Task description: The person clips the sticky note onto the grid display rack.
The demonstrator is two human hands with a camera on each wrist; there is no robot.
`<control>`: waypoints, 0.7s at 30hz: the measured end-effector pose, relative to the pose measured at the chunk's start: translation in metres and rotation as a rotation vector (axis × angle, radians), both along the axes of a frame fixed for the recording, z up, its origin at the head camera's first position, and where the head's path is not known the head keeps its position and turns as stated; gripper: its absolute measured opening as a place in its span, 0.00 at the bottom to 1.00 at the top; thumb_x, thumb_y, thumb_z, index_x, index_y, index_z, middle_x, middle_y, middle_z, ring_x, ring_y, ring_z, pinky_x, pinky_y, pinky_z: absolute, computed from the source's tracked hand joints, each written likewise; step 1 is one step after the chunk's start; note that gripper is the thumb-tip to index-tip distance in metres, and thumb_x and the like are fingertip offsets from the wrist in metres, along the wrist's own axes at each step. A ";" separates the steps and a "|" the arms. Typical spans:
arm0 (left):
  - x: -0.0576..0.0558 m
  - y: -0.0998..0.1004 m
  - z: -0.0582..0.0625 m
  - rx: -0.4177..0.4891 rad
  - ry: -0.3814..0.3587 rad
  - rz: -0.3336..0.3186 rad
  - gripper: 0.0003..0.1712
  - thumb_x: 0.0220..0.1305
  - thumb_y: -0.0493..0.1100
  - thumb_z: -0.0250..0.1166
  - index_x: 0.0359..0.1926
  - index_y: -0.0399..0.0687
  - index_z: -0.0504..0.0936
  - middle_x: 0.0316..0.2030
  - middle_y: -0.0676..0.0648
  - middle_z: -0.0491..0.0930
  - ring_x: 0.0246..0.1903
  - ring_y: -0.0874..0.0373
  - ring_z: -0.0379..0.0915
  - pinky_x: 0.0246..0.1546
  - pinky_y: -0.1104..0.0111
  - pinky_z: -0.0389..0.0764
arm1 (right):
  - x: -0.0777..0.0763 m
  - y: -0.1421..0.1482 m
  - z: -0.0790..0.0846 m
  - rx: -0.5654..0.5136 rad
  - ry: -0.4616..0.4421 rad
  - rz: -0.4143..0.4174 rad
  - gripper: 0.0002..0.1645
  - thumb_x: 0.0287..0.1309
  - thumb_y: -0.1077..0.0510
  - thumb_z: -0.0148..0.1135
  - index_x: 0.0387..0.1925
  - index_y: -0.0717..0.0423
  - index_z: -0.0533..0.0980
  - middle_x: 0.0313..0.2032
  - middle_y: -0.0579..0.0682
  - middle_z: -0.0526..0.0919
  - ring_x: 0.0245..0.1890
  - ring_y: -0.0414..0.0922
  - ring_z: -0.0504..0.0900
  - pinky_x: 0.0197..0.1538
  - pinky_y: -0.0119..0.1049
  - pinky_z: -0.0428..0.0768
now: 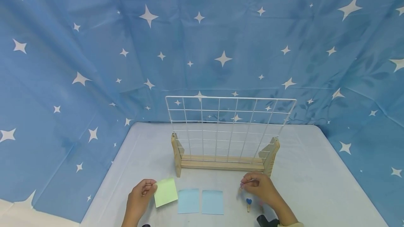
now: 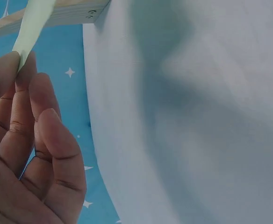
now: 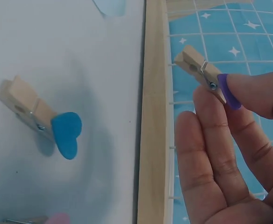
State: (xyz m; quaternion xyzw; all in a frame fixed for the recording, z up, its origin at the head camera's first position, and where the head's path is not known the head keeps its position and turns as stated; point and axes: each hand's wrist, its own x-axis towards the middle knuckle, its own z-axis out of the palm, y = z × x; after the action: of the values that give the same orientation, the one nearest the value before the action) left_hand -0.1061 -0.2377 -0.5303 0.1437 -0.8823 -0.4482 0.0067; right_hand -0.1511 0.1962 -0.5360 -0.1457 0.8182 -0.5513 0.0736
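Observation:
Between thumb and fingertip my left hand (image 1: pixel 139 199) pinches a light green sticky note (image 1: pixel 166 192) by its edge, lifted off the table; the left wrist view shows the note (image 2: pixel 32 28) nearly edge-on. My right hand (image 1: pixel 260 186) pinches a small wooden clothespin (image 3: pixel 198 67) with a purple decoration at the end under my thumb. On the table below that hand lies a second clothespin (image 3: pixel 29 102) bearing a blue heart (image 3: pixel 67 134). A third with a pink decoration (image 3: pixel 58 219) shows partly at the right wrist view's bottom edge.
Two light blue sticky notes (image 1: pixel 188 201) lie side by side between the hands. Behind them a white wire grid (image 1: pixel 217 121) stands upright in a wooden base (image 1: pixel 222 165). A black object (image 1: pixel 266 221) is by the right wrist. Blue star-patterned cloth (image 1: pixel 202 45) surrounds the white table (image 1: pixel 315 171).

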 end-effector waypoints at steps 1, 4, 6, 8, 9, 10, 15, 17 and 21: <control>0.000 0.000 0.000 -0.001 0.004 0.004 0.13 0.69 0.48 0.65 0.45 0.43 0.84 0.37 0.52 0.85 0.37 0.59 0.77 0.39 0.65 0.78 | 0.000 0.000 0.000 -0.001 0.013 0.003 0.06 0.56 0.63 0.71 0.36 0.60 0.83 0.43 0.56 0.81 0.38 0.38 0.83 0.43 0.28 0.83; 0.000 0.000 0.001 -0.002 0.012 0.010 0.13 0.69 0.48 0.65 0.46 0.44 0.84 0.37 0.52 0.85 0.37 0.59 0.78 0.39 0.65 0.78 | 0.000 0.001 0.002 -0.005 0.021 0.009 0.07 0.56 0.63 0.71 0.37 0.60 0.82 0.42 0.56 0.81 0.39 0.38 0.84 0.43 0.28 0.83; 0.001 0.000 0.002 0.000 0.019 0.011 0.14 0.69 0.49 0.65 0.46 0.44 0.84 0.37 0.52 0.85 0.38 0.59 0.78 0.40 0.65 0.78 | 0.000 0.001 0.003 -0.007 0.008 0.010 0.08 0.57 0.63 0.70 0.38 0.61 0.82 0.41 0.57 0.82 0.38 0.38 0.84 0.43 0.29 0.83; 0.001 0.000 0.003 0.008 0.027 0.012 0.15 0.68 0.51 0.65 0.46 0.44 0.84 0.38 0.51 0.86 0.39 0.58 0.79 0.40 0.65 0.80 | -0.001 0.001 0.005 0.000 -0.006 0.007 0.08 0.58 0.63 0.70 0.39 0.62 0.81 0.41 0.57 0.83 0.38 0.39 0.85 0.43 0.29 0.83; 0.001 0.000 0.004 0.014 0.031 0.014 0.16 0.68 0.51 0.66 0.46 0.43 0.84 0.38 0.51 0.86 0.39 0.58 0.80 0.41 0.65 0.80 | -0.001 0.001 0.005 0.006 -0.012 0.005 0.09 0.58 0.62 0.70 0.39 0.62 0.81 0.40 0.57 0.84 0.38 0.39 0.86 0.43 0.30 0.84; 0.001 0.001 0.004 0.024 0.035 0.015 0.17 0.68 0.52 0.66 0.46 0.43 0.84 0.39 0.50 0.86 0.40 0.57 0.80 0.41 0.65 0.81 | -0.001 0.001 0.006 0.016 -0.015 0.001 0.09 0.58 0.62 0.70 0.40 0.62 0.80 0.40 0.56 0.84 0.38 0.39 0.86 0.43 0.30 0.83; 0.001 0.002 0.007 0.077 0.045 0.034 0.16 0.66 0.50 0.68 0.44 0.43 0.84 0.36 0.50 0.86 0.38 0.58 0.81 0.40 0.69 0.82 | -0.003 0.000 0.009 0.049 0.003 -0.015 0.08 0.59 0.62 0.68 0.39 0.61 0.80 0.39 0.52 0.85 0.37 0.38 0.84 0.43 0.29 0.83; 0.000 0.004 0.008 0.089 0.048 0.037 0.14 0.66 0.49 0.68 0.43 0.42 0.84 0.34 0.51 0.85 0.36 0.59 0.81 0.37 0.71 0.82 | -0.003 -0.001 0.011 0.039 0.023 -0.011 0.06 0.60 0.63 0.68 0.39 0.60 0.80 0.38 0.51 0.85 0.37 0.38 0.84 0.42 0.29 0.83; -0.002 0.006 0.009 0.104 0.044 0.040 0.11 0.66 0.47 0.68 0.42 0.43 0.84 0.33 0.51 0.84 0.35 0.60 0.79 0.35 0.73 0.80 | -0.001 -0.002 0.016 -0.012 0.054 -0.001 0.06 0.60 0.65 0.66 0.40 0.61 0.80 0.38 0.52 0.85 0.37 0.39 0.84 0.42 0.30 0.83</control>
State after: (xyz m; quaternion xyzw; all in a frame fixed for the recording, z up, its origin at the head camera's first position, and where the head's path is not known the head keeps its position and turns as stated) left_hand -0.1081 -0.2316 -0.5208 0.1515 -0.8545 -0.4962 0.0274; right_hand -0.1524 0.1943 -0.5196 -0.1607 0.8167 -0.5520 0.0502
